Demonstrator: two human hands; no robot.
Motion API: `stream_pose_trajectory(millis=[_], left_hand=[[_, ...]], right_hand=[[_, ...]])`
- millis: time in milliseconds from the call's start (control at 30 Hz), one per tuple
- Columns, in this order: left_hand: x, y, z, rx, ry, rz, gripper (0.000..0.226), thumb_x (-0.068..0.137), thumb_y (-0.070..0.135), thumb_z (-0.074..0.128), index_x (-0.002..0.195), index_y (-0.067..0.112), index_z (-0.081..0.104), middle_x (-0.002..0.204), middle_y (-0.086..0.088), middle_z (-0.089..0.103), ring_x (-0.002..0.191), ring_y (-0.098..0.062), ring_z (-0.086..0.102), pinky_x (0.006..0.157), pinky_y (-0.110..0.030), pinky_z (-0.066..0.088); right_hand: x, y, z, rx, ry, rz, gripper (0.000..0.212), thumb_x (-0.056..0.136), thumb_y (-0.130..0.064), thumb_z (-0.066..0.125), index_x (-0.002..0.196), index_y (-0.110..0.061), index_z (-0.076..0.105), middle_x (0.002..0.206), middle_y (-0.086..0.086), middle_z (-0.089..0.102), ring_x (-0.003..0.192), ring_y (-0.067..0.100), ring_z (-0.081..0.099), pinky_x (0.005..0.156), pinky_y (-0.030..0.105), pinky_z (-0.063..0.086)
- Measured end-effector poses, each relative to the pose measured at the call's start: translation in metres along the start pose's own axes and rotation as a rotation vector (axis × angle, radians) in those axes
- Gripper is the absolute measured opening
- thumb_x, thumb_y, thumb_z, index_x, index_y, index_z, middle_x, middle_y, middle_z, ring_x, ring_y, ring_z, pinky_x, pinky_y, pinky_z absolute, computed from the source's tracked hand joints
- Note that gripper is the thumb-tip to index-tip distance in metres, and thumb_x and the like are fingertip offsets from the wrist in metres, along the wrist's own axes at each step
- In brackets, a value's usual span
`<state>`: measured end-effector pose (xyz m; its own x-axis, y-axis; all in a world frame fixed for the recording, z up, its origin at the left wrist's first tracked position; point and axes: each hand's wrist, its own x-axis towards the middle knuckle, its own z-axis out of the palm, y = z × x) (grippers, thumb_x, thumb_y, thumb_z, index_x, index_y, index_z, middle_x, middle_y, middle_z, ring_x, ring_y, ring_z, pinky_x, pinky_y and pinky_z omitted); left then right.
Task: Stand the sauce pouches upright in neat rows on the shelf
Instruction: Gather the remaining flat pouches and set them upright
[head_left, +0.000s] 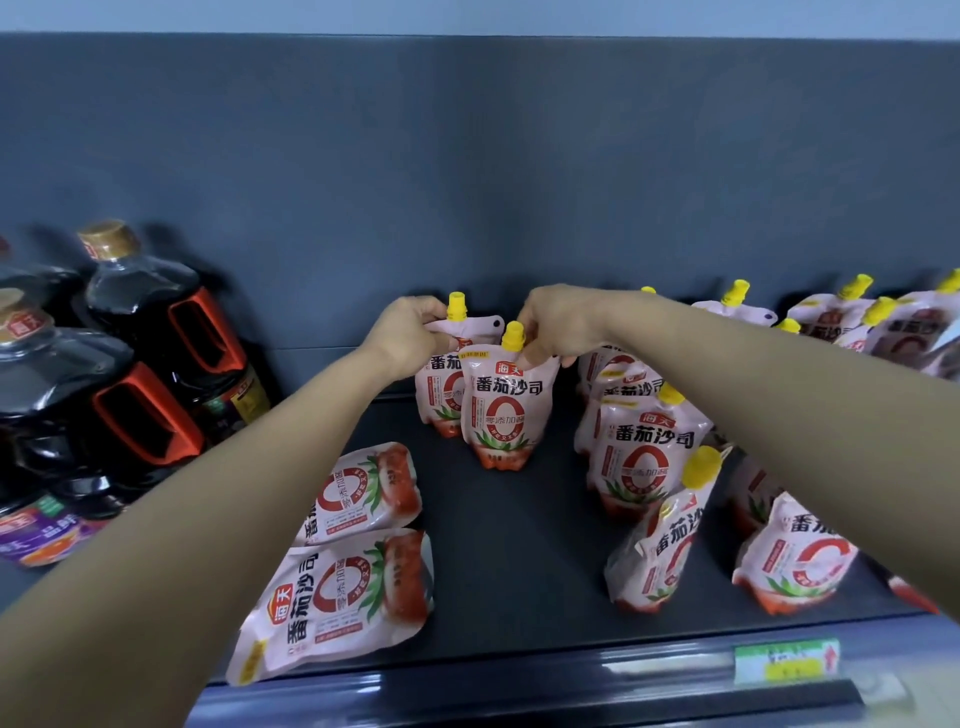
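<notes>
Both forearms are seen bare from wrist to frame edge; left grip (410, 332) and right grip (558, 325) are likewise bare.
</notes>
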<state>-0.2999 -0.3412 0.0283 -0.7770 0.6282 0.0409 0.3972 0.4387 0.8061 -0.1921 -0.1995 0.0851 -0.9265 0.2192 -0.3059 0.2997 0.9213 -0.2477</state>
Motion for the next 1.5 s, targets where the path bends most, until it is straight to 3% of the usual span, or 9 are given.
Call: stream_pose_trajectory(millis=[167,333,533,900,1167,1500], left_hand=[[-0.018,0.008,-0.013,0.070,0.141,0.048,0.036,0.084,0.010,0.066,0.118,0.006,0.057,0.116,-0.009,0.061,0.108,-0.021,0.057,0.097,-0.030,0.045],[-0.052,0.025,-0.022,0.225,0.330,0.161,0.039,0.084,0.010,0.064,0.122,0.006,0.055,0.122,-0.009,0.060,0.115,-0.022,0.055,0.099,-0.031,0.042],[-0.100,0.039,-0.041,0.375,0.540,0.223,0.045,0.081,0.016,0.068,0.122,0.006,0.054,0.120,-0.013,0.057,0.114,-0.028,0.053,0.100,-0.039,0.042],[-0.203,0.031,-0.063,0.642,0.743,0.091,0.058,0.075,0.020,0.073,0.125,0.004,0.050,0.121,-0.016,0.054,0.113,-0.034,0.051,0.096,-0.043,0.042],[-0.249,-0.008,-0.028,0.695,0.648,-0.259,0.055,0.077,0.024,0.071,0.124,0.003,0.050,0.119,-0.017,0.052,0.111,-0.035,0.049,0.093,-0.045,0.041],[-0.234,-0.074,0.000,0.530,0.322,-0.787,0.064,0.078,0.051,0.065,0.121,0.006,0.051,0.125,-0.014,0.053,0.115,-0.033,0.048,0.090,-0.042,0.044]], right_hand=[[-0.021,-0.009,-0.013,-0.198,0.110,-0.059,0.035,0.088,-0.032,0.065,0.113,-0.007,0.068,0.111,0.011,0.070,0.104,0.029,0.063,0.093,0.041,0.051],[-0.036,-0.024,-0.023,-0.359,0.299,-0.183,0.041,0.091,-0.026,0.060,0.130,-0.012,0.056,0.126,0.011,0.063,0.114,0.031,0.058,0.095,0.044,0.050],[-0.042,-0.055,-0.021,-0.435,0.384,-0.363,0.043,0.089,-0.026,0.059,0.130,-0.014,0.053,0.125,0.012,0.061,0.114,0.035,0.057,0.091,0.048,0.050],[-0.054,-0.115,0.005,-0.604,0.427,-0.700,0.052,0.087,-0.030,0.066,0.131,-0.008,0.049,0.133,0.008,0.051,0.124,0.030,0.047,0.099,0.047,0.044],[-0.041,-0.139,0.048,-0.798,0.293,-0.857,0.057,0.087,-0.028,0.066,0.137,-0.011,0.046,0.137,0.009,0.050,0.126,0.029,0.046,0.100,0.044,0.044],[0.020,-0.151,0.101,-0.807,-0.018,-0.873,0.048,0.083,-0.019,0.067,0.128,-0.016,0.051,0.125,0.008,0.058,0.108,0.030,0.057,0.081,0.041,0.053]])
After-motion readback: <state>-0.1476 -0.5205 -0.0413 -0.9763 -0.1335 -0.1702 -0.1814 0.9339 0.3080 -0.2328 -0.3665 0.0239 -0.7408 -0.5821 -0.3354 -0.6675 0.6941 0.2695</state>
